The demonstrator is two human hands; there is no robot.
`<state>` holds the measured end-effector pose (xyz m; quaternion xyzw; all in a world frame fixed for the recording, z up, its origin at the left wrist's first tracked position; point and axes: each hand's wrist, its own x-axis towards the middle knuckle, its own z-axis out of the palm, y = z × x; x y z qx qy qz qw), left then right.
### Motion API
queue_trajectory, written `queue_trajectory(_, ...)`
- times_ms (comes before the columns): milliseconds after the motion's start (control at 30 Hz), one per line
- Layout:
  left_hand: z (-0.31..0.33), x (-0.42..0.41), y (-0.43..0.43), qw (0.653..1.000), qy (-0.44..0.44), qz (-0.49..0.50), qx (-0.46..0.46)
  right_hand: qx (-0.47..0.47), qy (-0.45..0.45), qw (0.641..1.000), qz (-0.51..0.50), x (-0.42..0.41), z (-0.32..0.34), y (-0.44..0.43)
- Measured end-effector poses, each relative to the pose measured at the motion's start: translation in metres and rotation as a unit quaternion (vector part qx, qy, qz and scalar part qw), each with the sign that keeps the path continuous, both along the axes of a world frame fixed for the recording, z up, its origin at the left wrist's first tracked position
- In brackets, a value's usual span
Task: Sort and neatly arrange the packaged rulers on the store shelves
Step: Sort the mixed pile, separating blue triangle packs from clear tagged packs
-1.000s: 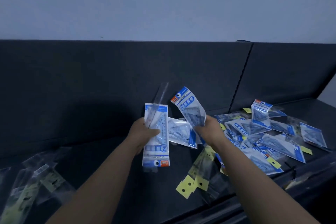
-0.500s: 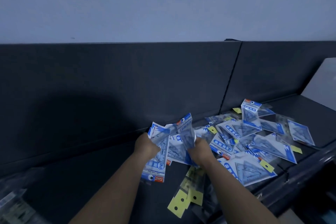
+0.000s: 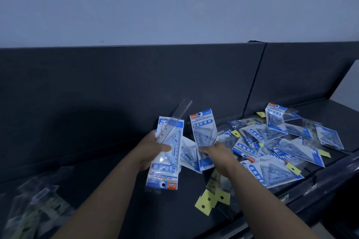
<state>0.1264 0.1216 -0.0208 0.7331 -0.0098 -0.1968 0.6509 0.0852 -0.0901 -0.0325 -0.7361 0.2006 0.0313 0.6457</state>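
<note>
Pinching higher than before: left hand [image 3: 153, 149] grip on upside-down packet [image 3: 165, 172], right hand [image 3: 215, 150] grip on upright packet [image 3: 204, 128].

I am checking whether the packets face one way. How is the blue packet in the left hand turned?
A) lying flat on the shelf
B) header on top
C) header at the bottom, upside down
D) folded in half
C: on the blue packet held by the left hand, the header with the hole and the word GEOMETRIC sits at the lower end, inverted.
</note>
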Motion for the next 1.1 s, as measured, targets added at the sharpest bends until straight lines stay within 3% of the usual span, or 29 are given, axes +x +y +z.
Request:
queue_trajectory(300,0.019,-0.033,-0.002,0.995,-0.041,-0.070,-0.053,0.231,-0.001,0.973,0.004,-0.038,0.006,-0.004)
queue_trajectory(467,0.027,-0.046,-0.036,0.992,-0.045,-0.086,-0.084,0.284,-0.020,0.958,0.018,-0.058,0.009,-0.021)
queue_trajectory(667,0.044,-0.044,-0.090,0.987,-0.059,-0.118,-0.094,0.296,-0.084,0.951,-0.007,-0.074,0.019,-0.072)
queue_trajectory(733,0.047,-0.040,-0.116,0.986,-0.080,-0.120,-0.079,0.242,-0.111,0.963,-0.031,-0.079,0.022,-0.097)
queue_trajectory(900,0.039,-0.037,-0.193,0.977,-0.179,-0.103,0.056,0.107,-0.127,0.982,-0.090,-0.087,0.018,-0.169)
queue_trajectory(1100,0.013,-0.033,-0.275,0.975,-0.170,-0.086,0.112,0.119,-0.101,0.981,-0.115,-0.086,0.016,-0.246)
